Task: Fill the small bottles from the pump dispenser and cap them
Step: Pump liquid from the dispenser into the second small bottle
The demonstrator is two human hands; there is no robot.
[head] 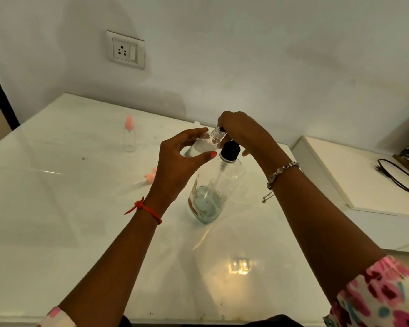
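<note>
A clear pump dispenser (213, 185) with a black collar stands mid-table, a little pale liquid at its bottom. My right hand (243, 131) rests on top of its pump head, which it covers. My left hand (182, 156) grips a small clear bottle (202, 145), tilted with its open neck up against the nozzle under my right hand; the bottle looks partly filled with whitish liquid. Another small clear bottle (130, 138) with a pink cap stands upright at the back left. A loose pink cap with a tube (149, 178) lies on the table left of my left wrist.
The white glossy table (69, 208) meets a white wall with a socket (125, 50) at the back. A lower white shelf (340, 173) with a black cable (397, 175) lies to the right.
</note>
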